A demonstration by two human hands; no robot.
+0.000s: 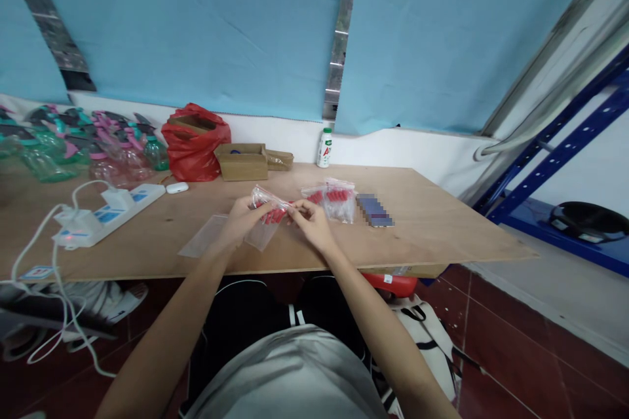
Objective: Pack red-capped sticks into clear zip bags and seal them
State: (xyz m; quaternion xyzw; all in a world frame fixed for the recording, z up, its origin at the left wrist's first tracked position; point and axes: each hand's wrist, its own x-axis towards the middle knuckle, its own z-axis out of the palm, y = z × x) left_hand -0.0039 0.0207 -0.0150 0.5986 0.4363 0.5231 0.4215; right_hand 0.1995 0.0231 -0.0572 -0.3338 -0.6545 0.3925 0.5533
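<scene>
Two hands being counted: left hand (240, 219), right hand (310, 222). One small clear bag (268, 219) being held, one filled bag pile (334, 200) being seen, one flat empty bag (204, 236), one cardboard box (242, 162), one white bottle (324, 147), one red bag (194, 141), one power strip (111, 213).

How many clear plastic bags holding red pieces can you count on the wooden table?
2. One bag is held between the left hand and right hand; the other bag lies on the table just behind. Others may be hidden.

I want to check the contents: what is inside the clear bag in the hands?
Red pieces show inside the clear bag; fingers cover part of it.
</scene>
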